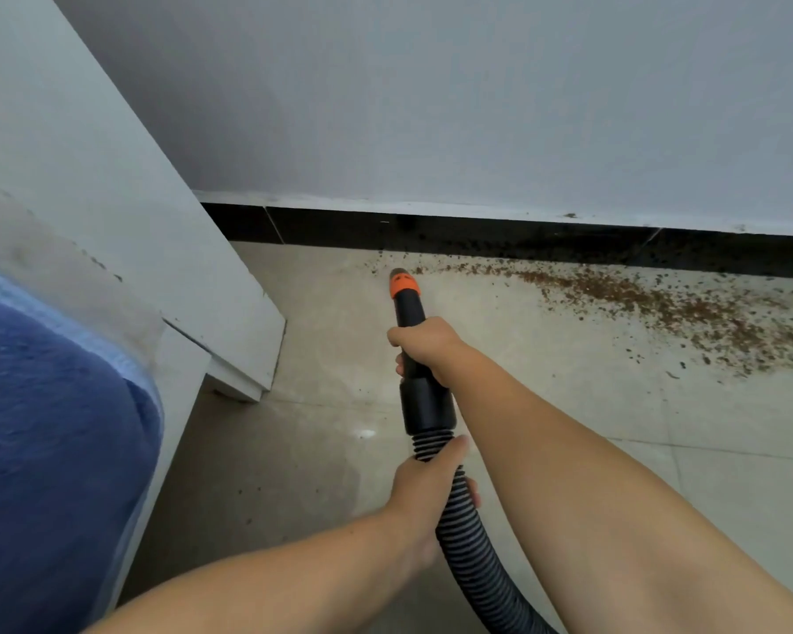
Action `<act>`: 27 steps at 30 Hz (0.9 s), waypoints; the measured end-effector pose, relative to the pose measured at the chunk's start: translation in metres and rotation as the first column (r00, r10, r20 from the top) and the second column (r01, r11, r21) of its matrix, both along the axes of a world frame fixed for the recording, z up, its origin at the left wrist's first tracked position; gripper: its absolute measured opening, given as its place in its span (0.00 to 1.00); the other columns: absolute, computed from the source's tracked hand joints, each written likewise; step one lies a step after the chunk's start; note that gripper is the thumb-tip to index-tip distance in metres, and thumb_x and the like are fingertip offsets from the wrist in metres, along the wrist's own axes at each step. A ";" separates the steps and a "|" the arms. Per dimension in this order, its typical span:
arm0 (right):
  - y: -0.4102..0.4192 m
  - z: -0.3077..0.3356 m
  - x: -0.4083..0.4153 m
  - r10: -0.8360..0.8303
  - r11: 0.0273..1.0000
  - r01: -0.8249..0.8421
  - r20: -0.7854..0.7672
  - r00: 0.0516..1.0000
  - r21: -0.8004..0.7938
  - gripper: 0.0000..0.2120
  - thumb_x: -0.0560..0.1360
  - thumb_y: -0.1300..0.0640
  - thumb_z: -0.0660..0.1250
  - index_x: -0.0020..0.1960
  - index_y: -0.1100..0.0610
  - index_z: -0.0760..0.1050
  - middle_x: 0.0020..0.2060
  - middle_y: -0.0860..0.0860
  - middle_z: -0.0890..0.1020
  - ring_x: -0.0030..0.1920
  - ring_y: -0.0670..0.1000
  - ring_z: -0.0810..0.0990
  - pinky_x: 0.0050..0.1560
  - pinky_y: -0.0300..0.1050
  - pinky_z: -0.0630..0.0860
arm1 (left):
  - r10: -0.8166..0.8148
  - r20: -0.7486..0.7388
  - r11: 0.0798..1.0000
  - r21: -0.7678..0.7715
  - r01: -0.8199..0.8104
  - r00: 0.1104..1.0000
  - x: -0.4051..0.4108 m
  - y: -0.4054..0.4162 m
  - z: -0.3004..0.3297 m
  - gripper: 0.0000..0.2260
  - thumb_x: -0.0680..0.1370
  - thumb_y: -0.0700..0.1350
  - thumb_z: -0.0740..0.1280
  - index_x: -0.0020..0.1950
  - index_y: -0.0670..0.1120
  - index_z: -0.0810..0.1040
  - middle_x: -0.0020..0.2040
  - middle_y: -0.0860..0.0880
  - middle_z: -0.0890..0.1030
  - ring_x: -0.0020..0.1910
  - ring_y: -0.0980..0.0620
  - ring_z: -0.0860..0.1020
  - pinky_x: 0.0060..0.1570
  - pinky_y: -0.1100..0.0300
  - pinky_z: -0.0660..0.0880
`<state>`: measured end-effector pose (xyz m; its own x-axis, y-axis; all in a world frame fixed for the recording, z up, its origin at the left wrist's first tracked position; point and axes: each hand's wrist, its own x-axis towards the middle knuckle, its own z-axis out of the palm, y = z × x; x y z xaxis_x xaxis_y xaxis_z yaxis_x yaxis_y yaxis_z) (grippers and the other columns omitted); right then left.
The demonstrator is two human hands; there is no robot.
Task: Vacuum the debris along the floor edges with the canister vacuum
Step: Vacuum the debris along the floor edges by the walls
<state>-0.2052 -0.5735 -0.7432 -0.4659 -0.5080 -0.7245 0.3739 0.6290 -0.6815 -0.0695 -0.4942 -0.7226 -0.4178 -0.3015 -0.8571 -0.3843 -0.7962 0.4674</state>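
Note:
A black vacuum nozzle [408,308] with an orange collar points at the floor near the black skirting. My right hand [424,345] grips the rigid black tube just behind the collar. My left hand [431,487] holds the ribbed grey-black hose [472,560] lower down, fingers wrapped round it. Brown debris [660,304] lies in a band along the skirting, from right beside the nozzle tip out to the right edge of view. The canister itself is out of sight.
A white furniture panel with a small foot [239,386] stands at the left, with a blue cover [51,450] in front of it. A grey wall meets the black skirting [477,235]. Beige floor tiles [568,404] spread to the right.

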 end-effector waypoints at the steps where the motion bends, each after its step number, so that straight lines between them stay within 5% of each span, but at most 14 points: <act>1: 0.006 0.000 -0.004 -0.026 1.000 0.026 -0.001 1.000 0.001 0.11 0.72 0.62 0.67 0.52 0.63 0.70 0.28 0.55 0.77 0.21 0.50 0.76 0.26 0.41 0.75 | -0.028 0.001 1.000 0.003 0.028 1.000 -0.002 0.002 0.000 0.12 0.75 0.47 0.70 0.52 0.40 0.75 0.37 0.42 0.80 0.34 0.46 0.78 0.34 0.59 0.76; 7: 0.059 -0.003 -0.040 -0.230 0.973 0.230 -0.013 0.973 0.024 0.12 0.72 0.63 0.67 0.54 0.64 0.70 0.27 0.56 0.76 0.21 0.51 0.74 0.25 0.41 0.74 | -0.261 0.013 0.965 0.006 0.261 0.965 -0.025 0.023 -0.001 0.11 0.77 0.48 0.68 0.49 0.41 0.74 0.30 0.45 0.78 0.26 0.51 0.75 0.31 0.63 0.73; 13: 0.084 0.005 -0.072 -0.314 0.948 0.315 -0.027 0.949 0.045 0.11 0.73 0.63 0.66 0.53 0.63 0.69 0.29 0.56 0.76 0.23 0.52 0.75 0.26 0.41 0.74 | -0.289 -0.029 0.957 0.014 0.289 0.957 -0.050 0.033 0.002 0.08 0.77 0.46 0.68 0.45 0.42 0.73 0.29 0.45 0.78 0.24 0.52 0.75 0.29 0.64 0.73; 18: 0.064 0.005 -0.057 -0.256 0.966 0.257 -0.032 0.966 0.032 0.12 0.73 0.63 0.66 0.55 0.64 0.69 0.30 0.57 0.76 0.24 0.52 0.74 0.21 0.37 0.72 | -0.234 0.022 0.972 -0.030 0.235 0.972 -0.040 0.025 -0.001 0.11 0.77 0.48 0.68 0.48 0.40 0.74 0.29 0.45 0.78 0.24 0.52 0.75 0.29 0.64 0.74; 27: -0.006 -0.006 0.003 -0.004 1.000 0.004 0.011 1.000 -0.014 0.13 0.72 0.62 0.67 0.54 0.63 0.70 0.29 0.55 0.76 0.24 0.52 0.76 0.30 0.44 0.76 | 0.026 0.074 0.996 -0.090 -0.019 0.997 -0.002 -0.001 -0.007 0.12 0.75 0.49 0.70 0.48 0.41 0.76 0.30 0.46 0.80 0.30 0.48 0.77 0.30 0.62 0.76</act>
